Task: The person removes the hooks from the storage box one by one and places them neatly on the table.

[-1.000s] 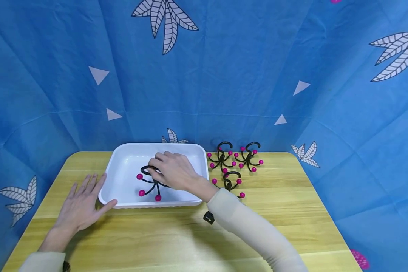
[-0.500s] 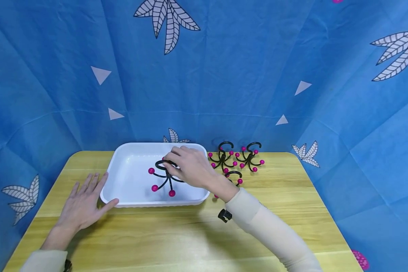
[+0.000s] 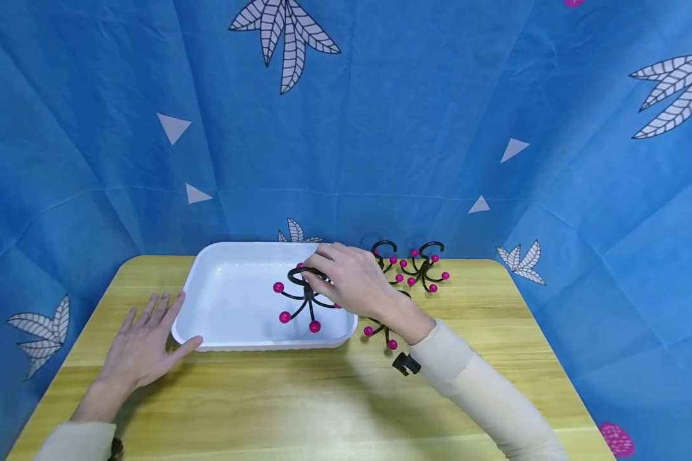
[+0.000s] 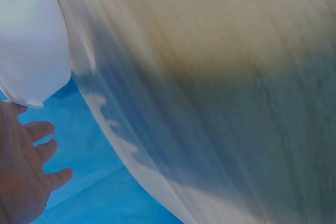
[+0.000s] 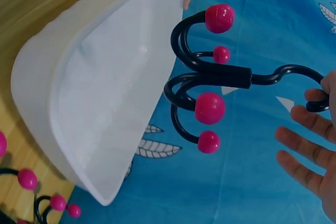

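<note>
My right hand pinches the curved top of a black multi-arm hook with pink ball tips, held over the right half of a white tray. In the right wrist view the hook hangs from my thumb and forefinger while the other fingers spread away from it. My left hand lies at the tray's left end, fingers straight and touching its rim. The left wrist view catches that hand beside the tray's outer wall.
Right of the tray, three similar hooks stand on the wooden table: one back right, one beside it and one nearer, the latter two partly hidden by my right hand. A blue patterned cloth hangs behind.
My right hand has carried the hook rightward across the tray, from its middle toward its right end. The left hand stays in place at the left rim.
</note>
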Available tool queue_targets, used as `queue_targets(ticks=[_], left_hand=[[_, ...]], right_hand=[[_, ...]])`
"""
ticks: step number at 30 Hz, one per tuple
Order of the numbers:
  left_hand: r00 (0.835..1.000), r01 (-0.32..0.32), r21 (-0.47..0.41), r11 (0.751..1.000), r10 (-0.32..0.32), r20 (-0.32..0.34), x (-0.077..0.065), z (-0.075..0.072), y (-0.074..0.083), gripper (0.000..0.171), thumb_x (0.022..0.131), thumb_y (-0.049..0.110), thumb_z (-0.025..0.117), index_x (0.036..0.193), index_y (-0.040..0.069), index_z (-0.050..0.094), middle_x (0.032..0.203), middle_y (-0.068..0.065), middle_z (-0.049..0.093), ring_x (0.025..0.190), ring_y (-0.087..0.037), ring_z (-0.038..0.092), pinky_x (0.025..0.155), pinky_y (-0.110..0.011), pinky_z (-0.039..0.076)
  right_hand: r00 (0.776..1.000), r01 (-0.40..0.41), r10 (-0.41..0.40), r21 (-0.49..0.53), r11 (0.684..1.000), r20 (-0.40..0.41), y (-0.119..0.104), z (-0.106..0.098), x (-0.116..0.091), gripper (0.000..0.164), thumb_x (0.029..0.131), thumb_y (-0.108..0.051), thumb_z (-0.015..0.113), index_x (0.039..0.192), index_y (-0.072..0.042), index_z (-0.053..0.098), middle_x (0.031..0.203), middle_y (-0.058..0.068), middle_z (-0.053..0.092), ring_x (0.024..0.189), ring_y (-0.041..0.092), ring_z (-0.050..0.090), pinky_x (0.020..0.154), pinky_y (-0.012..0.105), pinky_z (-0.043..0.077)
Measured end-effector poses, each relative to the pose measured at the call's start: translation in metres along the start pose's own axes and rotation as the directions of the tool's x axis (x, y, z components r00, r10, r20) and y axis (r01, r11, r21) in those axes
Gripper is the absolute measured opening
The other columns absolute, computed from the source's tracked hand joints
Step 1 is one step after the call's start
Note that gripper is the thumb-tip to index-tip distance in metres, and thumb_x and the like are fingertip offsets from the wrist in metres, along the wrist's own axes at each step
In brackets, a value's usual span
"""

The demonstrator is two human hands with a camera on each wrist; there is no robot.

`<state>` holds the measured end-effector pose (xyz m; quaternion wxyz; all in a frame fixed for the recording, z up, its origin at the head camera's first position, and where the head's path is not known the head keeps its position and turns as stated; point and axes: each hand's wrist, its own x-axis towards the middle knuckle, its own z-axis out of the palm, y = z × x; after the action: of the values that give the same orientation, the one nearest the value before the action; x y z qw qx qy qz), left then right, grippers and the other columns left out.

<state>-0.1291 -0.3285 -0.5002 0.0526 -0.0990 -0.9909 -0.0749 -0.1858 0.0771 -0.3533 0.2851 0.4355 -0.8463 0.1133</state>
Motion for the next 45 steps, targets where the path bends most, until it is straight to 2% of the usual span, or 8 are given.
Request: queue_targets(ticks=[19,22,26,33,36,40,43,45], left_hand=[[1.000,0.010,-0.017,1.000,-0.009,0.023,-0.001,0.000,0.000,0.105,0.097,0.073,0.055,0.171,0.012,0.013,0.165,-0.037,0.033,0.156,-0.056,0.028,0.123,-0.076,0.020],[1.000,0.012,-0.021,1.000,-0.011,0.026,-0.001,0.000,0.000,0.105,0.097,0.073,0.055,0.171,0.011,0.014,0.165,-0.037,0.033,0.156,-0.056,0.027,0.123,-0.076,0.020],[1.000,0.014,-0.016,1.000,-0.014,0.027,0.000,-0.001,0.000,0.105,0.096,0.073,0.055,0.171,0.011,0.013,0.166,-0.037,0.033,0.156,-0.056,0.028,0.123,-0.076,0.020],[1.000,0.013,-0.007,1.000,-0.012,0.026,0.000,0.000,0.000,0.105,0.096,0.073,0.055,0.171,0.012,0.012,0.165,-0.037,0.033,0.156,-0.055,0.029,0.124,-0.076,0.020],[0.999,0.015,-0.005,1.000,-0.015,0.030,0.001,0.000,0.000,0.105,0.096,0.073,0.055,0.171,0.013,0.012,0.166,-0.037,0.033,0.156,-0.055,0.029,0.124,-0.076,0.020],[0.999,0.019,-0.006,1.000,-0.019,0.037,0.001,-0.001,0.000,0.105,0.096,0.073,0.055,0.171,0.012,0.013,0.166,-0.037,0.032,0.156,-0.055,0.028,0.125,-0.075,0.020],[0.999,0.017,-0.006,1.000,-0.017,0.037,0.001,-0.002,0.000,0.105,0.096,0.073,0.055,0.171,0.012,0.014,0.166,-0.036,0.032,0.156,-0.055,0.028,0.125,-0.075,0.020],[0.999,0.017,-0.009,1.000,-0.016,0.037,0.001,-0.002,0.000,0.105,0.096,0.073,0.056,0.171,0.012,0.014,0.167,-0.036,0.031,0.156,-0.055,0.028,0.125,-0.075,0.020]], right_hand=[[0.994,-0.110,0.110,-0.003,0.994,0.000,0.033,-0.047,-0.041,0.011,0.097,-0.025,0.075,0.103,-0.015,0.078,0.093,-0.002,0.073,0.073,0.014,0.065,0.055,0.026,0.052],[0.994,-0.110,0.110,-0.010,0.994,-0.027,0.040,-0.055,-0.048,0.019,0.104,-0.032,0.068,0.102,-0.015,0.077,0.092,-0.002,0.073,0.069,0.014,0.064,0.052,0.025,0.049],[0.993,-0.107,0.105,-0.028,0.994,-0.062,0.049,-0.064,-0.057,0.040,0.111,-0.044,0.050,0.102,-0.015,0.076,0.090,-0.001,0.071,0.065,0.014,0.061,0.048,0.025,0.044],[0.988,-0.141,0.138,-0.049,0.989,-0.065,0.066,-0.081,-0.074,0.056,0.112,-0.053,0.039,0.101,-0.013,0.076,0.090,0.001,0.072,0.064,0.015,0.061,0.046,0.025,0.039],[0.986,-0.160,0.157,-0.061,0.985,-0.055,0.073,-0.089,-0.080,0.056,0.112,-0.053,0.039,0.101,-0.012,0.076,0.091,0.002,0.073,0.066,0.016,0.063,0.046,0.026,0.039],[0.981,-0.195,0.194,-0.065,0.979,-0.015,0.080,-0.099,-0.088,0.036,0.110,-0.041,0.055,0.103,-0.012,0.076,0.092,0.003,0.072,0.067,0.016,0.063,0.047,0.024,0.038],[0.973,-0.228,0.229,-0.073,0.971,0.006,0.084,-0.106,-0.094,0.016,0.103,-0.027,0.068,0.103,-0.012,0.076,0.091,0.002,0.071,0.065,0.014,0.061,0.046,0.022,0.034],[0.969,-0.245,0.247,-0.080,0.966,0.013,0.087,-0.109,-0.098,0.010,0.099,-0.021,0.072,0.103,-0.012,0.077,0.091,0.002,0.071,0.064,0.013,0.058,0.045,0.020,0.031]])
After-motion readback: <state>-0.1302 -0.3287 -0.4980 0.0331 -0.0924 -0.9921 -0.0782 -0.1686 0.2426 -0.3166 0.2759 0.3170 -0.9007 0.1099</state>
